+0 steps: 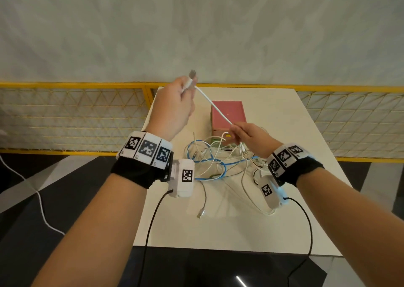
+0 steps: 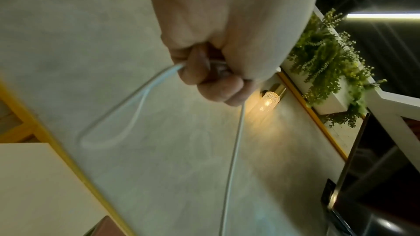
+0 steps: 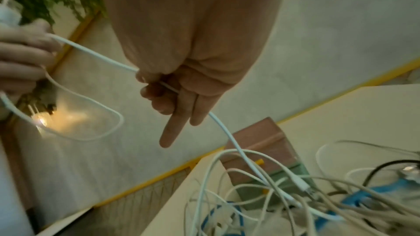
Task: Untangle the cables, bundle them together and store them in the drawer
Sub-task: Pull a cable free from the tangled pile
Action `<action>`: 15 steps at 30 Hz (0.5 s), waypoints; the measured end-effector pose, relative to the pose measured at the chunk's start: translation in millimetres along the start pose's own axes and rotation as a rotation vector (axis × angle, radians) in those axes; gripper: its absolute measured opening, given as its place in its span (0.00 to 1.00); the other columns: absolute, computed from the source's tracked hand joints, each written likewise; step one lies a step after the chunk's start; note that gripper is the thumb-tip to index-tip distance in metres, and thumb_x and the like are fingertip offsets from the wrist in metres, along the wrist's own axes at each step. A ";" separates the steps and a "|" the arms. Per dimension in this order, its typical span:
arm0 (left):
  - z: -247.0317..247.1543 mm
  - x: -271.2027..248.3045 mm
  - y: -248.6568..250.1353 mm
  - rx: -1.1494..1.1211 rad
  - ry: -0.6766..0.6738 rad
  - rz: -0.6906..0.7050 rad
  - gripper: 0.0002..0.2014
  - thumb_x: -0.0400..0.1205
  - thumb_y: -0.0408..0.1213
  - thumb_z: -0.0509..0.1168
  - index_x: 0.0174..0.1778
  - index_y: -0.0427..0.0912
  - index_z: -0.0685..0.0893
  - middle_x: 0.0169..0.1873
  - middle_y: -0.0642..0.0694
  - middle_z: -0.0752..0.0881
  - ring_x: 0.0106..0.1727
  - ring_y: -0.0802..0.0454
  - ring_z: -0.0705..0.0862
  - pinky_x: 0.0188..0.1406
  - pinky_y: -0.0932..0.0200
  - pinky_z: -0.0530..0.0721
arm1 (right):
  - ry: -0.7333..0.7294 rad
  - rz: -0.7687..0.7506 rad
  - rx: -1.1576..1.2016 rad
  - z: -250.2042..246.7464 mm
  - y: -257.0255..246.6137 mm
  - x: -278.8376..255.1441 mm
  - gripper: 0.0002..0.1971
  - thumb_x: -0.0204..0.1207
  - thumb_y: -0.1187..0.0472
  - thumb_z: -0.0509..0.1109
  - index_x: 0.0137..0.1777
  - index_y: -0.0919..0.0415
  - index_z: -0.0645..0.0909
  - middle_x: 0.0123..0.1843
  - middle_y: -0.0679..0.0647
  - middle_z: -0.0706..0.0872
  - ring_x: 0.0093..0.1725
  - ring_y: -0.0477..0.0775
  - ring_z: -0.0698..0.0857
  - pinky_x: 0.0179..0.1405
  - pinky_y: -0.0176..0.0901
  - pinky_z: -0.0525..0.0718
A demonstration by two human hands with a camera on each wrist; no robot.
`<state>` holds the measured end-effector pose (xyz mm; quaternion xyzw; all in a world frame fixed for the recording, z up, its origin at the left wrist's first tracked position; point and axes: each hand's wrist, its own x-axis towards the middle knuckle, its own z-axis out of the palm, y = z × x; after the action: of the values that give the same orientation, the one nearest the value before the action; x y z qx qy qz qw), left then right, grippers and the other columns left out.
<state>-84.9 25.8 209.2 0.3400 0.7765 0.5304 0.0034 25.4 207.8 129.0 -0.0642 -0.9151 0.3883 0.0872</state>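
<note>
Left hand (image 1: 175,103) is raised above the far-left corner of the cream square counter (image 1: 306,133), fingers curled round the plug end of a thick white round cable (image 1: 215,106); the metal connector tip pokes out above the fist. The left wrist view also shows a slack loop of white cable hanging from that fist, though I can't tell whether it belongs to the same cable.

From there the cable runs taut, down and right, to the right hand (image 1: 247,139). It pinches the cable between thumb and curled fingers, with two fingers straight in the right wrist view. Below that pinch the cable drops into the tangle of thin white, grey and blue cables (image 1: 218,162) lying mid-counter, just in front of the small pink-topped drawer box (image 1: 227,116). The box looks shut from here; its yellow handle is partly hidden by the hand.

Step in hand, as I read it: freeing this one white cable from the pile. To do it well:
- keep the left grip fixed on the plug
- let the cable slide through the right pinch rather than yanking
- follow it down to the first crossing and lift it over the other strands

Pulling hard would likely tighten knots or drag the whole pile toward the counter edge. A loose grey connector (image 1: 200,213) lies near the front edge, so watch it.
</note>
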 end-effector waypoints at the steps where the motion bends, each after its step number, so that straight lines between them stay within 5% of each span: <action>1: -1.7 0.7 -1.9 -0.004 0.033 -0.007 0.15 0.89 0.38 0.53 0.37 0.54 0.74 0.22 0.47 0.77 0.16 0.53 0.70 0.19 0.57 0.71 | -0.006 0.020 -0.001 3.2 7.4 -1.1 0.17 0.86 0.57 0.53 0.36 0.59 0.73 0.30 0.48 0.76 0.43 0.59 0.88 0.37 0.35 0.74; 4: 3.0 -3.9 -7.3 0.172 -0.027 0.011 0.10 0.88 0.34 0.52 0.57 0.51 0.76 0.25 0.49 0.85 0.13 0.58 0.72 0.20 0.53 0.78 | -0.043 0.034 -0.025 4.6 3.8 -3.1 0.17 0.86 0.58 0.54 0.34 0.54 0.72 0.29 0.46 0.75 0.39 0.49 0.87 0.32 0.34 0.72; 6: 13.9 -9.2 -6.1 0.302 -0.195 0.028 0.17 0.89 0.38 0.52 0.73 0.57 0.70 0.27 0.46 0.88 0.11 0.61 0.72 0.19 0.55 0.79 | -0.058 -0.020 -0.116 0.3 -9.0 0.0 0.16 0.86 0.57 0.55 0.36 0.57 0.74 0.30 0.47 0.78 0.33 0.45 0.79 0.31 0.28 0.71; 7: 20.4 -12.1 -4.5 0.341 -0.301 0.020 0.16 0.90 0.42 0.52 0.74 0.56 0.70 0.28 0.46 0.89 0.11 0.61 0.72 0.19 0.57 0.79 | -0.057 -0.059 -0.144 -2.8 -16.4 1.9 0.15 0.86 0.57 0.55 0.38 0.59 0.75 0.31 0.47 0.80 0.32 0.42 0.77 0.32 0.28 0.71; 9: 31.8 -18.1 -0.2 0.338 -0.466 -0.041 0.14 0.90 0.51 0.50 0.59 0.52 0.79 0.27 0.44 0.89 0.12 0.57 0.75 0.22 0.56 0.81 | -0.035 -0.131 -0.127 -10.4 -28.0 6.3 0.11 0.85 0.61 0.56 0.42 0.59 0.77 0.33 0.40 0.79 0.33 0.31 0.79 0.35 0.25 0.72; 11: 36.6 -21.1 1.7 0.267 -0.480 -0.070 0.16 0.90 0.53 0.50 0.44 0.51 0.78 0.25 0.43 0.88 0.13 0.53 0.76 0.24 0.56 0.81 | -0.001 -0.176 -0.093 -18.4 -35.1 10.0 0.09 0.85 0.64 0.57 0.46 0.61 0.77 0.35 0.38 0.77 0.36 0.22 0.79 0.37 0.20 0.72; 13: 30.7 -16.1 7.4 0.218 -0.351 -0.032 0.14 0.90 0.50 0.52 0.48 0.50 0.80 0.23 0.45 0.85 0.13 0.56 0.74 0.20 0.59 0.76 | 0.024 -0.189 -0.030 -22.4 -31.1 11.5 0.11 0.86 0.63 0.54 0.44 0.62 0.75 0.35 0.42 0.78 0.42 0.29 0.84 0.40 0.22 0.75; 15: 16.1 -6.9 13.0 0.105 -0.127 -0.007 0.09 0.90 0.46 0.54 0.49 0.53 0.79 0.21 0.48 0.81 0.14 0.55 0.73 0.18 0.60 0.73 | 0.041 -0.136 -0.008 -21.7 -18.2 9.6 0.14 0.87 0.59 0.52 0.40 0.55 0.73 0.35 0.46 0.79 0.50 0.50 0.88 0.43 0.35 0.79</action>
<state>-66.9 38.0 210.4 0.3701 0.8026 0.4664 0.0367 19.6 212.1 158.0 -0.0104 -0.9169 0.3765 0.1318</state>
